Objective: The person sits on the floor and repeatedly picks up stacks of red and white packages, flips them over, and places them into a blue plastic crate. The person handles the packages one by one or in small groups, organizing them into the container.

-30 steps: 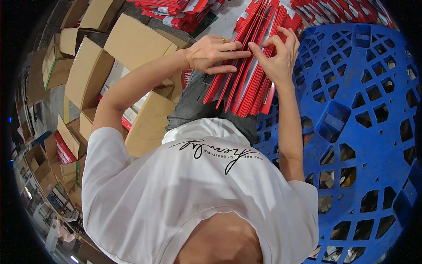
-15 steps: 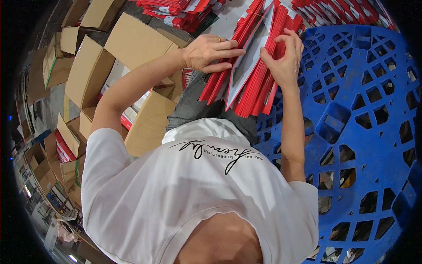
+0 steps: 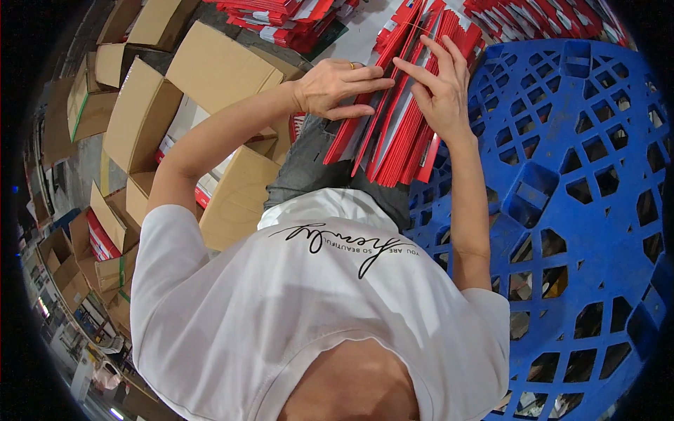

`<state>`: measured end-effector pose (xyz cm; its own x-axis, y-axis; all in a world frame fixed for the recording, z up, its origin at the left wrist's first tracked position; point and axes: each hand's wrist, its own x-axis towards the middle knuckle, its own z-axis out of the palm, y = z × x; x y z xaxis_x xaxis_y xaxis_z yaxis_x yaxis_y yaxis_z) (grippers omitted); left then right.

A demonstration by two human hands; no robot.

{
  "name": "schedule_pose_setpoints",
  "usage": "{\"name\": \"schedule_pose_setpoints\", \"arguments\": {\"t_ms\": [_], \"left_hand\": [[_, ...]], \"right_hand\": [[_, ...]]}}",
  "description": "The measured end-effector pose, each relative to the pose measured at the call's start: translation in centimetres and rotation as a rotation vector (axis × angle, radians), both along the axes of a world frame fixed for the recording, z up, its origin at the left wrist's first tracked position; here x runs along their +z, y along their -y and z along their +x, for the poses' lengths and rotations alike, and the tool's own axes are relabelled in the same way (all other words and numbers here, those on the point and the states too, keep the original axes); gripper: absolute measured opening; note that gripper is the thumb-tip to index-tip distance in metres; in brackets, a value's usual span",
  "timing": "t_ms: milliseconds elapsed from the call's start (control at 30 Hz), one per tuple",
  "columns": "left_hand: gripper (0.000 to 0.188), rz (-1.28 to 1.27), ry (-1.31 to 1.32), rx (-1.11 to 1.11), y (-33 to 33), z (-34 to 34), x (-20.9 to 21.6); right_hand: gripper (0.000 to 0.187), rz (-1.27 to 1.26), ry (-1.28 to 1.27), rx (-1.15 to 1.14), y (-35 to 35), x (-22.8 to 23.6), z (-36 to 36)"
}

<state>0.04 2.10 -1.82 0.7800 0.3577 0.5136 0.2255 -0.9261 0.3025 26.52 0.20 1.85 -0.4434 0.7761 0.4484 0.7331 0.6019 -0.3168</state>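
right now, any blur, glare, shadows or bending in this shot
Head view: fisheye distortion curves the blue plastic pallet; head view: soft shadows on the white T-shirt, left hand and right hand fairly sharp; head view: a small bright strip glares near the lower-left rim.

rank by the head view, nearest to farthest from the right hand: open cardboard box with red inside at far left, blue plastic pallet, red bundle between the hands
1. Red bundle: at the right hand
2. Blue plastic pallet: to its right
3. Open cardboard box: far left
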Motion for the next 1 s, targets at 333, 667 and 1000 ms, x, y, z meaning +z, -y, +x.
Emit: {"name": "schedule_pose_setpoints", "arguments": {"t_ms": [333, 667, 1000], "left_hand": [[0.061, 0.030, -0.075, -0.004, -0.7, -1.3, -0.9], [0.063, -0.062, 0.054, 0.074, 1.7, 1.5, -0.8], [0.057, -0.109, -0.058, 0.037, 0.8, 0.3, -1.1]], "right_hand": [[0.033, 0.058, -0.018, -0.060, 0.3, 0.1, 1.7], [0.025, 0.063, -0.140, -0.165, -0.1, -0.5, -0.1], [0.034, 0.035, -0.174, -0.205, -0.2, -1.2, 0.6]]}}
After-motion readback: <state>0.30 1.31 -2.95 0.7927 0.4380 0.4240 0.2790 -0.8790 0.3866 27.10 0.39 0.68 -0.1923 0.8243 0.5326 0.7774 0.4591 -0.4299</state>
